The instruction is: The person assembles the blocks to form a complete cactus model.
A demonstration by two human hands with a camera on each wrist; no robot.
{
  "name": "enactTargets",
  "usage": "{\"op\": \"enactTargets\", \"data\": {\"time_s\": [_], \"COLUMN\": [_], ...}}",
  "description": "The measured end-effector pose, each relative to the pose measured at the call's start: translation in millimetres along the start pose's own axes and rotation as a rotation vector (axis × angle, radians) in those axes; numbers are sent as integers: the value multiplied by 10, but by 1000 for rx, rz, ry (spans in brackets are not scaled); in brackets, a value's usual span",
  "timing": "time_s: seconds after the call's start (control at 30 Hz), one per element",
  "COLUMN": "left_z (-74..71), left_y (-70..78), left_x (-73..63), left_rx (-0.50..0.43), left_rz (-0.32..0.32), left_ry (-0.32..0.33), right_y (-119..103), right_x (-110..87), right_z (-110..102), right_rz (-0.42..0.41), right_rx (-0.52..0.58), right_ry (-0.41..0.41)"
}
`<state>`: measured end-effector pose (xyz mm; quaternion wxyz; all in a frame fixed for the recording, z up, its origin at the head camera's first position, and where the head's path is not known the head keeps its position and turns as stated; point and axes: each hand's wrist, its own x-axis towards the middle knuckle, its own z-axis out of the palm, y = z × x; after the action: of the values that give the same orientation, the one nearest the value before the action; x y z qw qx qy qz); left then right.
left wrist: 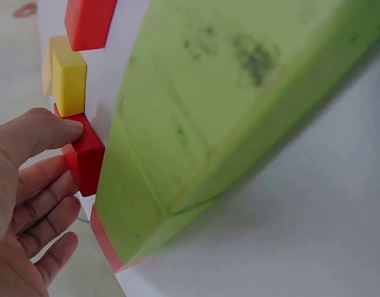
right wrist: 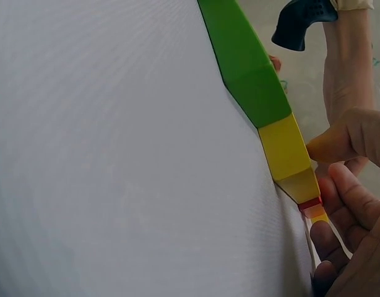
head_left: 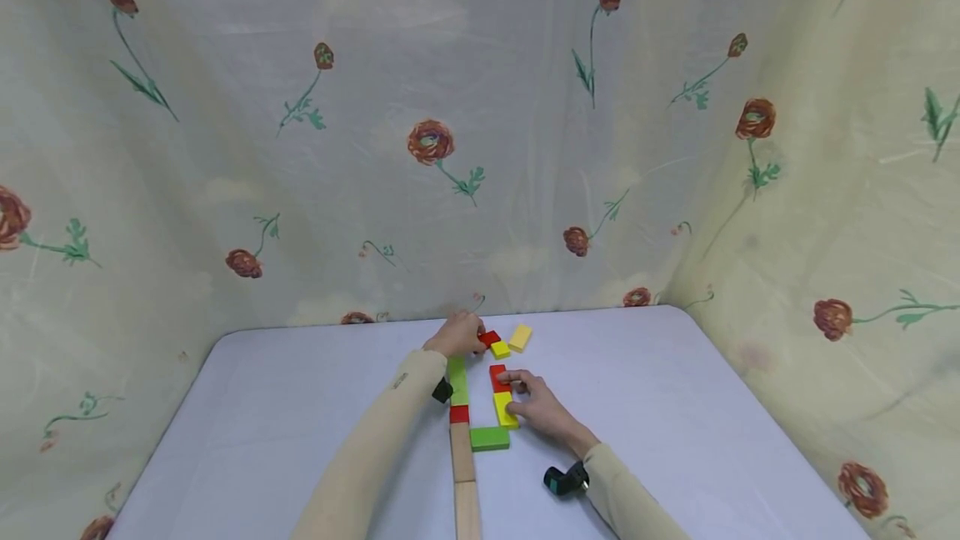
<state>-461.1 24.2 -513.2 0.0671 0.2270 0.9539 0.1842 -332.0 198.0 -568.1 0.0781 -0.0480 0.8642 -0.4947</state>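
Note:
My left hand (head_left: 457, 335) is at the far end of the layout. Its thumb and index finger pinch a red block (left wrist: 85, 158), while the other fingers hang free beside it. A small yellow block (head_left: 500, 350) sits against that red block. Nearer and to the right, my right hand (head_left: 546, 408) has its index finger at another red block (head_left: 498, 378). The right thumb touches the side of a yellow block (right wrist: 286, 148), which lies end to end with this red one. A dark green block (head_left: 490, 438) lies crosswise at the yellow block's near end.
Left of these, a straight row holds a light green block (head_left: 458, 380), a small red block (head_left: 459, 414) and wooden blocks (head_left: 462, 452). A pale yellow block (head_left: 521, 337) lies at the back. All lie on the white table (head_left: 300, 432); a flowered curtain (head_left: 495, 107) hangs behind.

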Motion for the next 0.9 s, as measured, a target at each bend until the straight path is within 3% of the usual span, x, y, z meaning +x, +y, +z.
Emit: {"op": "enactTargets", "data": {"time_s": [0.23, 0.4, 0.73, 0.9], "left_z": [31, -30, -212, -296], "left_y": [-31, -34, -225, -372], "left_x": [6, -48, -275, -447], "left_rx": [-28, -71, -142, -121], "left_rz": [-1, 1, -22, -35], "left_ry": [17, 48, 84, 108], "right_y": [-6, 3, 4, -7], "right_x": [7, 7, -5, -10], "right_z": [19, 12, 9, 8], "right_rz": [10, 11, 21, -16], "right_rx": [0, -8, -26, -19], "right_ry": [-1, 6, 14, 8]}}
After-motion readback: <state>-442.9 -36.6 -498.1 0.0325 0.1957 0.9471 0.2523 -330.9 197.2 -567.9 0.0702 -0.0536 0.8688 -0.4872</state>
